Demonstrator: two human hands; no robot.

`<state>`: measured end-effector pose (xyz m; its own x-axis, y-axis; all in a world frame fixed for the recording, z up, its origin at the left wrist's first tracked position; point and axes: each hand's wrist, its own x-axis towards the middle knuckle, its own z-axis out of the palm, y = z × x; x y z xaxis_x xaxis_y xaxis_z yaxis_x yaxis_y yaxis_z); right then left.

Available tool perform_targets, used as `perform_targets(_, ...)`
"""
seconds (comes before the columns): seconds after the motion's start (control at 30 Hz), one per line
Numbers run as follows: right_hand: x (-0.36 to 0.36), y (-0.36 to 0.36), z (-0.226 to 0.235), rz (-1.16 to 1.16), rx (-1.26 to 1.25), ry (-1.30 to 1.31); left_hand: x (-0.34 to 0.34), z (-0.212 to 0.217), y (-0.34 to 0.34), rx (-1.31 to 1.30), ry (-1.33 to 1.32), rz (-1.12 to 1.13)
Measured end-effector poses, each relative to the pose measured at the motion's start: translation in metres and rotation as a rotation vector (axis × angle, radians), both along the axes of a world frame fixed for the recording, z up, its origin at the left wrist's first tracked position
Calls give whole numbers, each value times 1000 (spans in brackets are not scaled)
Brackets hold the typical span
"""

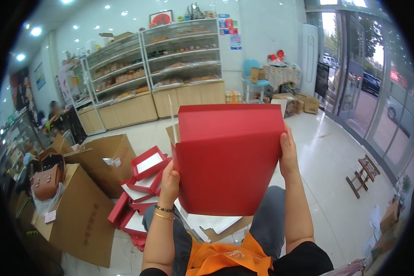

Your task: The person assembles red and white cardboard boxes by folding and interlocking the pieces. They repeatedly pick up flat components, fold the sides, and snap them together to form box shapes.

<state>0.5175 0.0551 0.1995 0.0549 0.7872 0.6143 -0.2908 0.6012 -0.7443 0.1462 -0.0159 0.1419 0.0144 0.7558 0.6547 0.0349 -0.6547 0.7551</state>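
Note:
A large red gift box (pixel 230 161) is raised in front of my lap, with two of its plain faces toward me. My left hand (pixel 170 183) grips its left side, the thumb pointing up and the other fingers partly hidden. On the opposite edge, my right hand (pixel 288 152) is closed round the right side. A thin pale edge (pixel 173 120) sticks out past the box's left side; I cannot tell what it belongs to. Just left of my left hand lies a pile of red boxes (pixel 148 164) with white insides. White sheets (pixel 221 222) show beneath the held box, between my legs.
Big cardboard boxes (pixel 85 214) stand at the left, a brown handbag (pixel 48 180) on one. Display shelves (pixel 184 55) line the far wall. A small wooden stool (pixel 364 175) stands right, near the glass doors (pixel 354 69). A person (pixel 56 117) is at the far left.

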Motion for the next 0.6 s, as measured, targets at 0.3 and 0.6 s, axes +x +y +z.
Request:
perform_targets(0.3, 23, -9, -18, -168, -9, -21, 48, 86, -4, 41, 148, 246)
perform_targets(0.6, 44, -36, -2, -390, 157, 53, 100, 110, -5, 249, 21, 290)
